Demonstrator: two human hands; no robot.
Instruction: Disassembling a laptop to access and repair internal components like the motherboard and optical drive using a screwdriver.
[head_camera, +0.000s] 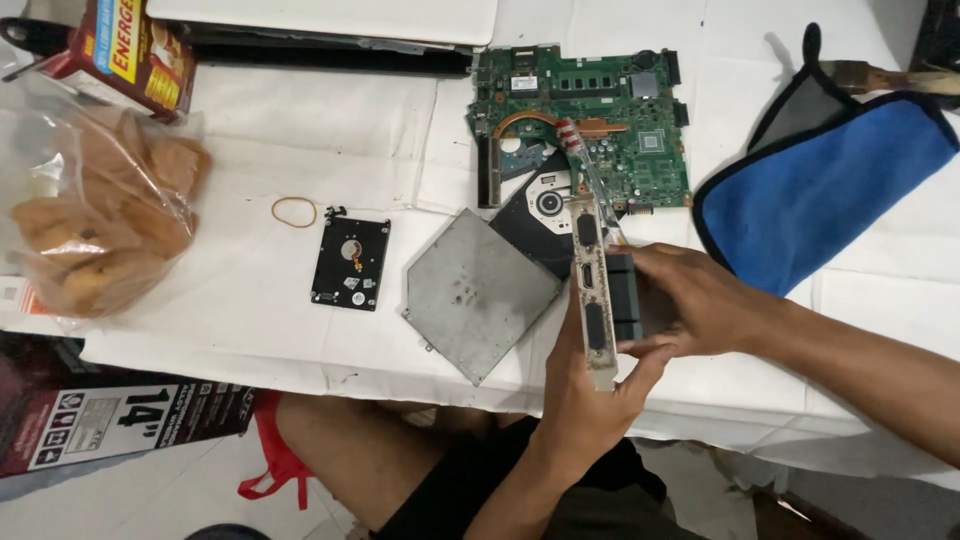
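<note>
My left hand (585, 395) and my right hand (690, 300) both hold an expansion card (594, 290), a board with a grey metal bracket carrying several ports, turned edge-on toward me. The left hand supports it from below at the bracket's near end. My right hand grips the dark body of the card from the right side. Just behind the card lie a grey optical drive (478, 292), tilted like a diamond, and its black opened part (545, 215). A green motherboard (585, 120) with a copper heat pipe rests farther back.
A bare hard drive (350, 262) and a rubber band (294, 211) lie left of centre on the white cloth-covered table (260, 330). A plastic bag of snacks (95, 215) and a box sit far left. A blue cloth (820, 190) and a brush lie right.
</note>
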